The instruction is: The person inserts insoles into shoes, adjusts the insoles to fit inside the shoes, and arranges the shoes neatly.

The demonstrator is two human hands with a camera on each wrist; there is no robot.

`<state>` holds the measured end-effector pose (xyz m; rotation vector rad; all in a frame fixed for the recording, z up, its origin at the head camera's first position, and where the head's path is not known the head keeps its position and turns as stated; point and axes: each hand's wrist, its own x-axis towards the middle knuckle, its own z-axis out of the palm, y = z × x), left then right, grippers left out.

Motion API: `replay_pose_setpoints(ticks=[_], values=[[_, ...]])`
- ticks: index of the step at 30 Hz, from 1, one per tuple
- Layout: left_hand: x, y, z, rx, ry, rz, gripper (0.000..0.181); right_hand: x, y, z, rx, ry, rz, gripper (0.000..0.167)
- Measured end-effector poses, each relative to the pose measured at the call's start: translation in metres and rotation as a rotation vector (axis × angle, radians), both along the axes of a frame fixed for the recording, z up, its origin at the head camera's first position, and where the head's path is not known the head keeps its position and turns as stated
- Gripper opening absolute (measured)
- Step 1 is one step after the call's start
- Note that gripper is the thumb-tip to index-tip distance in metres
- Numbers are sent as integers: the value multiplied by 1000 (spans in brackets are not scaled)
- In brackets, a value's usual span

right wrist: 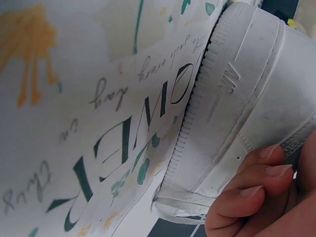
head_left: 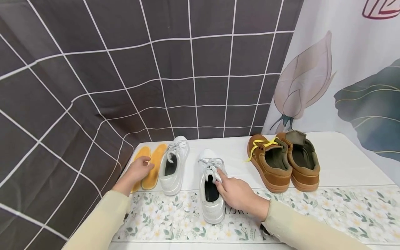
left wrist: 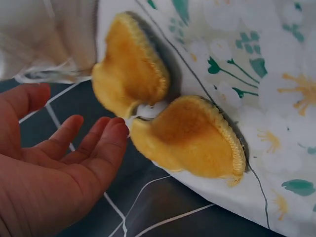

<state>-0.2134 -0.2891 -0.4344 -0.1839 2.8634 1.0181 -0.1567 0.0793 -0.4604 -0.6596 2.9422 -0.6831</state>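
Note:
Two yellow fuzzy insoles (head_left: pixel 152 177) lie side by side at the left end of the table. My left hand (head_left: pixel 138 172) hovers over them; in the left wrist view its fingers (left wrist: pixel 106 143) are loosely bent, with nothing between them. One white sneaker (head_left: pixel 212 211) stands in front of me, toe away, its dark inside showing. My right hand (head_left: pixel 235 192) grips its right side, thumb by the opening and index finger along the laces. Curled fingers (right wrist: pixel 242 200) lie against the sneaker's side in the right wrist view. Another white sneaker (head_left: pixel 172 184) stands between the insoles and the gripped one.
A pair of brown shoes (head_left: pixel 276 178), the left one with yellow laces, stands at the right. Under everything lies a white cloth (head_left: pixel 347 159) with a flowered band. A dark gridded curtain (head_left: pixel 209 90) hangs behind and to the left, a white printed curtain (head_left: pixel 343 45) at the right.

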Motion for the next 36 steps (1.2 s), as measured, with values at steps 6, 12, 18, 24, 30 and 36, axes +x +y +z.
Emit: replay_pose_setpoints(ticks=[6, 12, 18, 24, 30, 36], values=[[-8, 10, -10, -182, -103, 15, 60, 1, 0, -1, -3, -8, 7, 59], [-13, 13, -16, -351, -84, -27, 63, 2, -1, -1, 6, 1, 3, 58], [-15, 16, -18, -404, -76, -24, 53, 0, -1, 0, 14, -11, 10, 59], [-17, 17, -22, -431, -55, 0, 42, 0, 0, 1, 19, -10, 15, 59], [-19, 17, -25, -428, -49, -1, 45, -1, 1, 2, 16, -11, 15, 59], [-18, 17, -27, -423, -34, 7, 47, -1, 1, 0, 12, -6, 13, 58]])
